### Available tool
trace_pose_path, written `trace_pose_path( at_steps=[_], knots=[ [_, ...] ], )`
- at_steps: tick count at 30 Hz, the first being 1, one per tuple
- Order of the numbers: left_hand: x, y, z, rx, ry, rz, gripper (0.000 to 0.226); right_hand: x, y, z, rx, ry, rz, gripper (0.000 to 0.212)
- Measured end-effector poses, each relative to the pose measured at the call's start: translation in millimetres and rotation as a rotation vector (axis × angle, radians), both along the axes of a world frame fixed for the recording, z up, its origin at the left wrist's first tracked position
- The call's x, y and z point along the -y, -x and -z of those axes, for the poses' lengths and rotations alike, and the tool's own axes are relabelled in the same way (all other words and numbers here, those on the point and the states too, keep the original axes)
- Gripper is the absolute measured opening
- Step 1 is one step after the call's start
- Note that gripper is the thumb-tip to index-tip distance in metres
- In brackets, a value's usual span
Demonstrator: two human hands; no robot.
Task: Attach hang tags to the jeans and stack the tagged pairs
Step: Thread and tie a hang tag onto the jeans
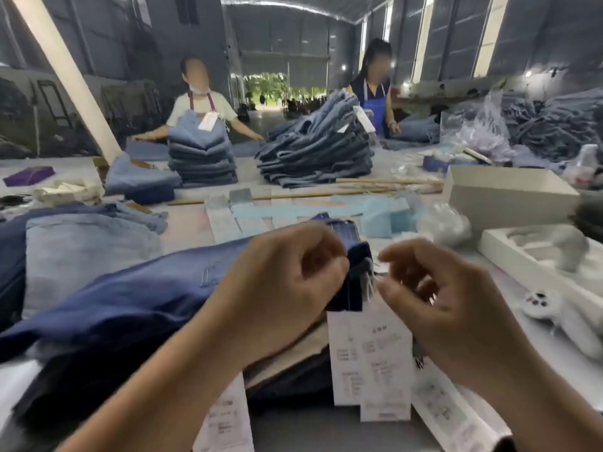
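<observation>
Your left hand (293,275) pinches the edge of the dark jeans (130,308) lying across the tabletop (186,223) in front of you. Your right hand (437,308) has curled fingers pinching at the pale string by that same edge; blur hides the exact grip. White hang tags (368,357) dangle just below both hands. Lighter jeans (85,243) lie to the left. Two stacks of folded jeans (202,158) stand across the tabletop, near two workers (199,106).

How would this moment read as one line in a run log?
step: tagging | left hand: grips dark jeans at edge | right hand: pinching at tag string, blurred | hang tags: hanging below | stacking: not yet
</observation>
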State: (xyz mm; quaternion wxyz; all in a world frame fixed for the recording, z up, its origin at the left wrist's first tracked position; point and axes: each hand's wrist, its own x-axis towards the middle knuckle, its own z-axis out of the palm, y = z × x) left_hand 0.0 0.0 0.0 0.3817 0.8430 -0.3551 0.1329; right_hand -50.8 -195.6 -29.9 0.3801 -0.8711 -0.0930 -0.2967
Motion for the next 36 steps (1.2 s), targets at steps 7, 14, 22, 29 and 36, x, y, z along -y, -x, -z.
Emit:
trace_pose_path(
  at_steps=[7, 14, 22, 29, 36],
  knots=[
    [41.4, -49.2, 0.8, 0.121, -0.284, 0.006, 0.019, 0.3, -26.2, 16.5, -0.055, -0.05, 0.016, 0.023],
    [30.3, -56.3, 0.8, 0.084, -0.297, 0.103, 0.032, -6.9, -35.4, 21.4, -0.016, -0.093, 0.103, 0.024],
    [28.4, -55.5, -0.2, 0.141, -0.323, 0.115, 0.027, -4.1, -27.5, 23.4, -0.052, -0.377, 0.103, 0.019],
    [39.3, -58.4, -0.6, 0.135, -0.296, 0.169, 0.015, 1.8, -21.5, 11.7, -0.021, -0.545, 0.03, 0.025],
    [58.5, -61.6, -8.9, 0.138, -0.212, 0.246, 0.009, 13.6, -25.0, 6.3, -0.011, -0.684, -0.043, 0.032]
  ],
)
